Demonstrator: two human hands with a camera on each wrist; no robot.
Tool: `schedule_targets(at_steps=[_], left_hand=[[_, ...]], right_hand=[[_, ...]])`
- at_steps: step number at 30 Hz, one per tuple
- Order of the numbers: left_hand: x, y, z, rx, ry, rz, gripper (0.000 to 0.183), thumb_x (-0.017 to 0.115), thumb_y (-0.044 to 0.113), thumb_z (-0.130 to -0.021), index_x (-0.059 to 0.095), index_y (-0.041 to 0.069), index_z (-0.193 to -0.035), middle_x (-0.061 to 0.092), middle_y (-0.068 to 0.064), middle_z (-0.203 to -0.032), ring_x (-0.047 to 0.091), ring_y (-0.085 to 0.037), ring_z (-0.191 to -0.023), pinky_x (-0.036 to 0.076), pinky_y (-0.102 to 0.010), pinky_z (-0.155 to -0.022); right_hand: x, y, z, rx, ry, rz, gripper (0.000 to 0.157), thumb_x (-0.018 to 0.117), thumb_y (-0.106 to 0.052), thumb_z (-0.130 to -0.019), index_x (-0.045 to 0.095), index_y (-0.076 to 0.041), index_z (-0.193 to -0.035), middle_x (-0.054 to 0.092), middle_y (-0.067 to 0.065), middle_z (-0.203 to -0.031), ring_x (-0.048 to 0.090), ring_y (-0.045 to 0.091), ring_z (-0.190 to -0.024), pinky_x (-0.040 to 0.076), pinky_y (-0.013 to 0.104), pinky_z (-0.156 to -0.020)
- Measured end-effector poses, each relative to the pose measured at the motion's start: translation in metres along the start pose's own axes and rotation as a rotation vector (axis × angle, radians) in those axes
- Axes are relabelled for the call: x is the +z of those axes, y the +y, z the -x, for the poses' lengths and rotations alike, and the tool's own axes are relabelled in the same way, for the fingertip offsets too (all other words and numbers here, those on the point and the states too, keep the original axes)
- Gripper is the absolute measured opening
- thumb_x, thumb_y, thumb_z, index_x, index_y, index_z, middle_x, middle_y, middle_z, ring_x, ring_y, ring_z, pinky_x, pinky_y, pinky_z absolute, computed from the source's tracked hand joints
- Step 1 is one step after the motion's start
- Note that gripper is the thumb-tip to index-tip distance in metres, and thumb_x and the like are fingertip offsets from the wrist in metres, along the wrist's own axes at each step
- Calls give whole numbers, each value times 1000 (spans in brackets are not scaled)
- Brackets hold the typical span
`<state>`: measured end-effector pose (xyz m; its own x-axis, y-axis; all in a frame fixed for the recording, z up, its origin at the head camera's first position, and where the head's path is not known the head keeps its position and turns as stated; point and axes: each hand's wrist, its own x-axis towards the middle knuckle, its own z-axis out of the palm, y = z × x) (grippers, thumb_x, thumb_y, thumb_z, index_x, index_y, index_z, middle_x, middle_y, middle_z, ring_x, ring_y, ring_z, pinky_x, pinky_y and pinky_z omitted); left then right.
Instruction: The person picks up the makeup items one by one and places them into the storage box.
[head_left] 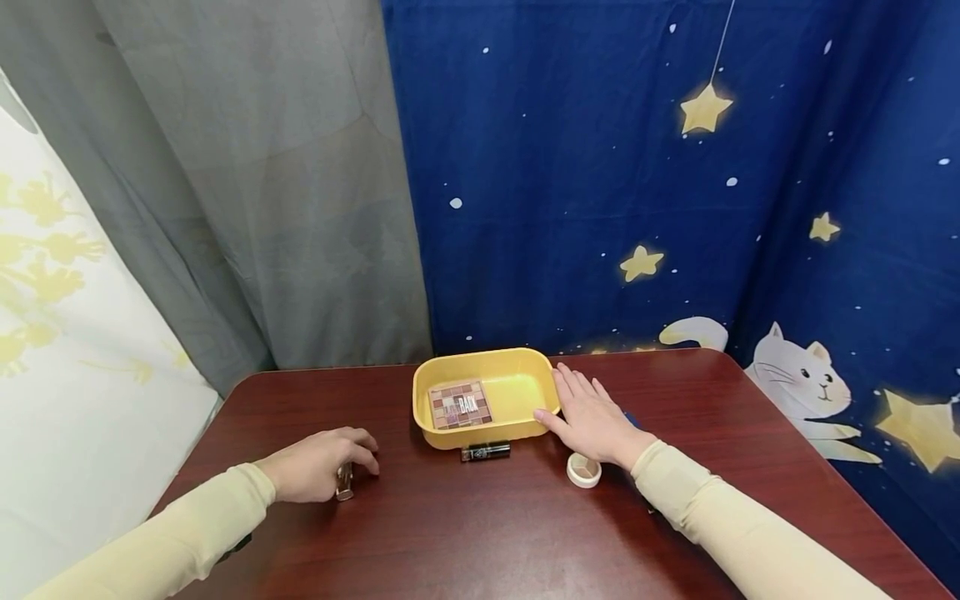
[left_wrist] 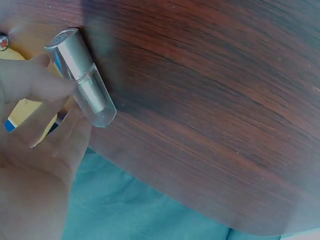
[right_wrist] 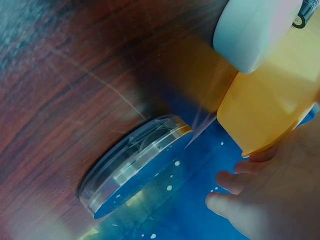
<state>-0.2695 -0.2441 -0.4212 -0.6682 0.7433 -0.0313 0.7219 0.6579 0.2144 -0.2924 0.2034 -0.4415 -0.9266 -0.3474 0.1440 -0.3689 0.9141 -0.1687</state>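
My left hand (head_left: 318, 467) is at the table's left side. Its thumb and a finger pinch a small cosmetic tube (left_wrist: 90, 82), with a silver cap and clear end, close to the tabletop. Fingers straight, my right hand (head_left: 592, 421) rests against the right end of a yellow tray (head_left: 450, 439). In that tray lies an eyeshadow palette (head_left: 459, 406) with lettered lid. Below the right palm stands a round white pot (head_left: 583, 471) with three tan shades. A round clear case (right_wrist: 135, 162) with a shiny blue-looking face is partly hidden by that hand in the head view.
A short black tube (head_left: 486, 452) lies along the tray's front side. Part of a dark item (head_left: 651, 508) peeks out beside the right sleeve. Another dark object (head_left: 236, 547) shows by the left sleeve. Curtains (head_left: 540, 208) hang behind the dark red wooden table (head_left: 480, 533).
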Motion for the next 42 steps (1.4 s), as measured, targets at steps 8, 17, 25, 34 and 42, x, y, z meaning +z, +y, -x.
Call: schedule_targets(at_steps=[8, 17, 25, 34, 42], left_hand=[[2, -2, 0, 105, 89, -64, 42, 66, -11, -70, 74, 25, -91, 58, 14, -94, 58, -7, -87, 52, -31, -74], [3, -4, -2, 87, 118, -65, 35, 79, -2, -72, 73, 27, -90, 59, 15, -87, 60, -5, -74, 51, -29, -66], [5, -4, -6, 79, 120, -52, 28, 84, 6, -78, 73, 27, -94, 60, 15, -89, 63, -6, -77, 53, -29, -68], [4, -3, -10, 72, 183, -18, 24, 82, 9, -83, 74, 25, -98, 62, 13, -91, 63, -3, -81, 54, -27, -71], [-5, -2, -18, 66, 221, 18, 23, 79, 9, -86, 75, 24, -102, 64, 12, -95, 64, -3, -84, 54, -26, -73]], right_hand=[[1, 0, 1, -4, 5, -8, 92, 33, -70, -99, 20, -2, -160, 19, 16, -165, 21, 36, -150, 17, 59, -117], [1, 1, 0, -11, 14, -8, 92, 32, -70, -99, 21, -1, -159, 20, 16, -165, 21, 36, -150, 18, 59, -117], [0, 0, 1, -11, 14, -18, 91, 34, -69, -100, 20, -2, -160, 20, 16, -165, 21, 35, -150, 18, 59, -117], [2, 1, -1, -13, 17, 0, 92, 33, -70, -100, 20, -1, -160, 20, 16, -165, 21, 35, -150, 19, 59, -117], [0, 0, 0, -22, 21, -3, 90, 35, -66, -101, 23, 1, -158, 22, 18, -164, 24, 37, -149, 20, 59, -116]])
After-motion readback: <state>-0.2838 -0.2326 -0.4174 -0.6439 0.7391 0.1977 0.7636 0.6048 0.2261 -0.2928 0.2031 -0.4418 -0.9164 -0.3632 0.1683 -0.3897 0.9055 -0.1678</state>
